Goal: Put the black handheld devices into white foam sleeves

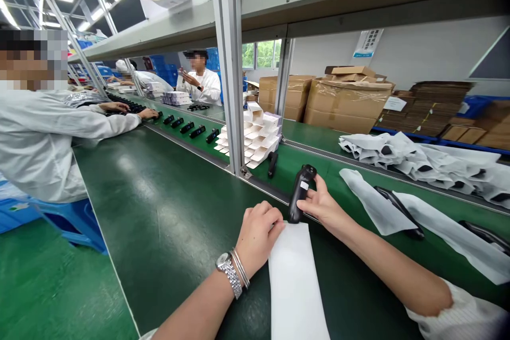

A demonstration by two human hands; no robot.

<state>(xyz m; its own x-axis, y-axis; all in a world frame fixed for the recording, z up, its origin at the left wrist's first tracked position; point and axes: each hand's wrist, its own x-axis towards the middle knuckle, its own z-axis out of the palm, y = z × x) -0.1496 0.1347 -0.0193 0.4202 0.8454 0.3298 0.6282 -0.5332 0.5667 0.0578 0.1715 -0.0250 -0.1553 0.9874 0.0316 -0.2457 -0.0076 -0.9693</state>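
Note:
My right hand [323, 203] grips a black handheld device [297, 201] with a small white label and a rounded head, thumb on its side. The device stands nearly upright, its lower end at the top edge of a long white soft pouch [295, 281]. My left hand [257, 234] has its fingers closed at the pouch's top left corner; the fingertips are partly hidden. The pouch hangs down toward me over the dark green worktop [171, 223]. Right of my right hand, more black devices [392, 204] lie partly under white pouches [376, 202].
A metal post [229, 64] and rail stand ahead, beneath a low shelf [338, 0]. Beyond are stacked white boxes [255, 138], one black device [272, 163] and a pile of filled pouches [414, 159]. A co-worker [35, 133] sits at left, near a row of black devices [197, 131].

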